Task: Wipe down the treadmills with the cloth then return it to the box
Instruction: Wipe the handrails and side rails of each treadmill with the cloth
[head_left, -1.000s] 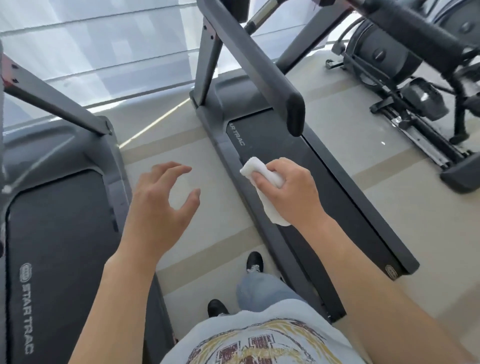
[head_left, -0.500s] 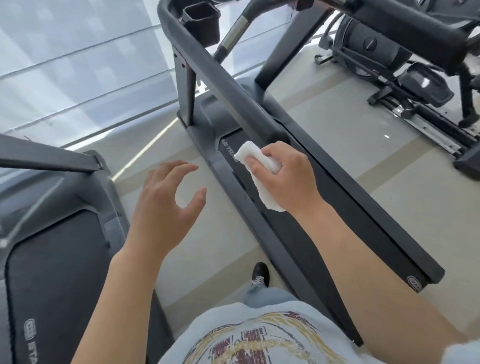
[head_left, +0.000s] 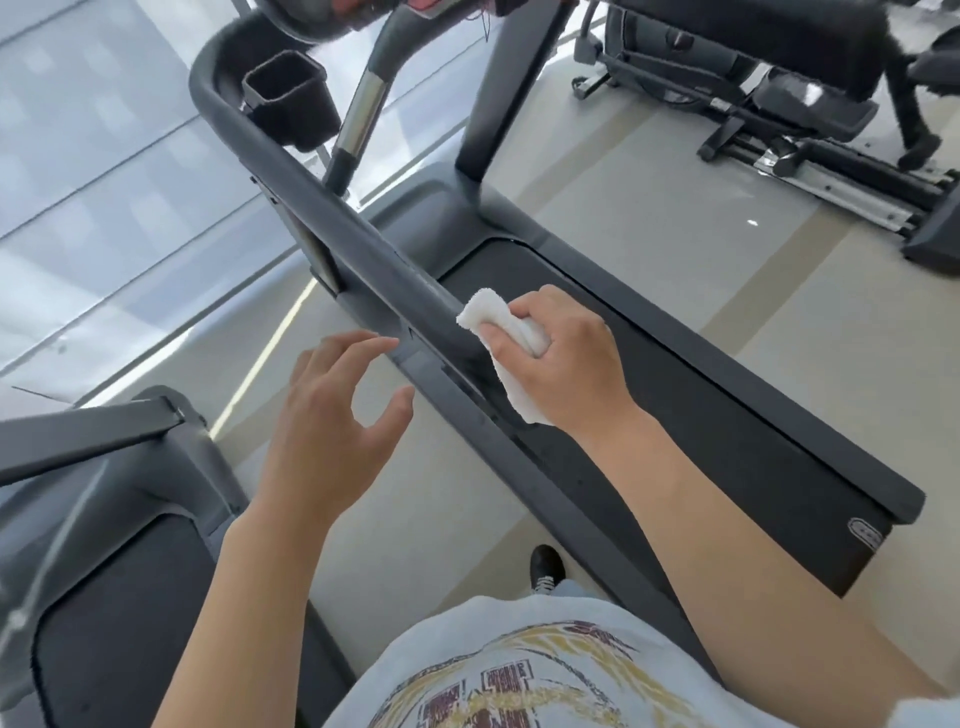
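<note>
The folded white terry cloth (head_left: 511, 353) sits at the centre of the frame, its long axis running from the upper left down to the lower right, with the free corner pointing up-left against the grey moulded side handrail (head_left: 332, 208) of the dark grey treadmill (head_left: 727, 410) and the tail hanging below your palm. Your right hand (head_left: 563, 364) grips it, fingers curled round the bundle and thumb pinching it from the left, pressing it onto the lower end of that rail. Your left hand (head_left: 332, 421) hovers just left of the rail, holding nothing, fingers spread and loosely bent, fingertips near the rail's underside but apart from it as far as you can tell. Half a second ago the cloth was at the rail's tip; now it lies on the rail itself, and the view has tilted upward, so the black square cup holder (head_left: 288, 98) at the upper left shows whole. A second grey treadmill (head_left: 119, 519) fills the lower left, and black gym equipment (head_left: 779, 93) stands on the beige floor (head_left: 701, 218) at the upper right.
</note>
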